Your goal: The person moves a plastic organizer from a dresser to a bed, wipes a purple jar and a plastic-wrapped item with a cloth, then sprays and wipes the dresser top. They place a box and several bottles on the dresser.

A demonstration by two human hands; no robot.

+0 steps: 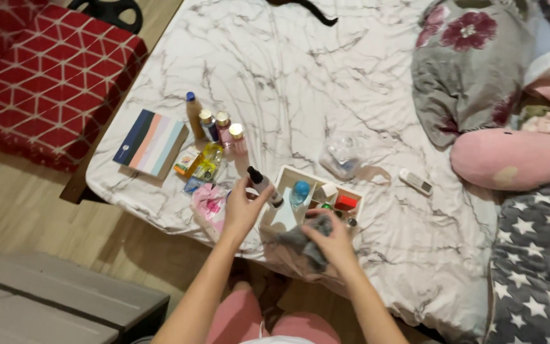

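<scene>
My left hand [240, 209] grips a small clear bottle with a black cap [263, 185], held tilted just left of a white divided organizer box [286, 173] on the bed. My right hand [335, 244] clutches a grey cloth [300, 241] at the box's near edge. Inside the box sit a blue-capped bottle [299, 192], a red item [345, 202] and a few other small things. Left of my left hand lies a pink packet [209, 201].
A row of bottles [214, 126], a striped box [151, 142] and yellow packets [204, 163] lie at the bed's left edge. A clear plastic bag [342, 156] and white remote [416, 182] lie farther right. Pillows and a star-patterned blanket [536, 255] fill the right; a red cushion [46, 76] lies left.
</scene>
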